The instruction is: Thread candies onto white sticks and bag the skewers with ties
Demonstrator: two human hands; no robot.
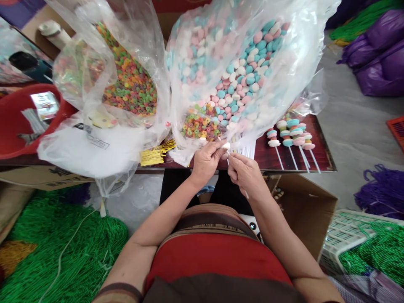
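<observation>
Over the table's front edge, my left hand (206,163) pinches a white marshmallow (226,145) between thumb and fingertips. Close beside it, my right hand (248,171) is closed around a thin white stick (247,195), whose lower end pokes out below the palm. The stick's upper end meets the marshmallow at my fingertips; I cannot tell how far in it goes. Just beyond lies a big clear bag of pink, blue and white marshmallows (236,86), with ring gummies (200,126) at its mouth. To the right rest several candy skewers (295,134) of marshmallows and rings.
At the left stand another clear bag of ring gummies (132,88) and a red basin (15,122). Yellow twist ties (156,153) lie near the table edge (328,162). Below are an open cardboard box (304,210), green cords (78,240) and a white crate (344,231).
</observation>
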